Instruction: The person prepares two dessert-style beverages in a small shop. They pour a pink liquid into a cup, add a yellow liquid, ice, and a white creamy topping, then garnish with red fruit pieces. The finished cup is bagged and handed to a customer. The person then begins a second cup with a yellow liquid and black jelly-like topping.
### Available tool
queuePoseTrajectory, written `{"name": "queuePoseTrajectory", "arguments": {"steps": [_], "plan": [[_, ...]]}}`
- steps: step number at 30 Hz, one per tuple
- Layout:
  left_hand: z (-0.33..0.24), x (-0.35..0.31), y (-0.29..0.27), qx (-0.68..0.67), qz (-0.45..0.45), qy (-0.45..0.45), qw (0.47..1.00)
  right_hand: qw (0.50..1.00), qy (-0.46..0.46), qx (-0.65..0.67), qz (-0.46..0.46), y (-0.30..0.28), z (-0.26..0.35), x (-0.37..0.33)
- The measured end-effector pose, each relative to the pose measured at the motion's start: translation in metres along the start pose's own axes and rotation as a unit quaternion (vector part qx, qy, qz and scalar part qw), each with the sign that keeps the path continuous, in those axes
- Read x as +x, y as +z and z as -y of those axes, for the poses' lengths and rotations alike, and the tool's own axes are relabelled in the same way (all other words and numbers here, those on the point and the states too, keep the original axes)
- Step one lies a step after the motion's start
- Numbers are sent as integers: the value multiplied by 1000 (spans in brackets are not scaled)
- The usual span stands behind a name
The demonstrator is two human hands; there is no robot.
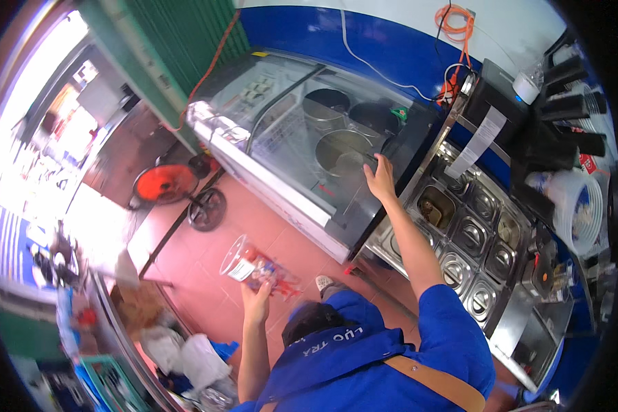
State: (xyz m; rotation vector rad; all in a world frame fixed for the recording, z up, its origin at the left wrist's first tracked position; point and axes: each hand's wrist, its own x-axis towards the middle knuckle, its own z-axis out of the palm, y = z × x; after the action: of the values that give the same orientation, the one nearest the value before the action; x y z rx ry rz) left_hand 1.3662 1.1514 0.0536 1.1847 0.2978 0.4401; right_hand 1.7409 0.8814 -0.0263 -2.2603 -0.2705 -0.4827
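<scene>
Left hand [256, 301] wraps a clear plastic cup [255, 266] above the tiled floor, its long axis slanting, mouth forward-left; wall see-through, patterned red and white, contents unclear. Right hand [382, 182], forward-right of the cup, fingers part-bent at the glass-topped chest freezer [278, 210]; cannot tell whether it grips. Round metal pot [327, 147] lies just left of it, well apart from the cup.

The floor [193, 271] is pink tile, the wall [302, 27] white above blue.
</scene>
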Motion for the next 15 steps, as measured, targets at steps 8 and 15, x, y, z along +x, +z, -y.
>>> {"name": "queuePoseTrajectory", "arguments": {"steps": [8,15], "plan": [[-11,195,-130,39,-8,-129,991,939,293,-28,-179,66,11,76],[-42,449,-118,255,191,-129,939,900,384,16,-203,130,65,131]]}}
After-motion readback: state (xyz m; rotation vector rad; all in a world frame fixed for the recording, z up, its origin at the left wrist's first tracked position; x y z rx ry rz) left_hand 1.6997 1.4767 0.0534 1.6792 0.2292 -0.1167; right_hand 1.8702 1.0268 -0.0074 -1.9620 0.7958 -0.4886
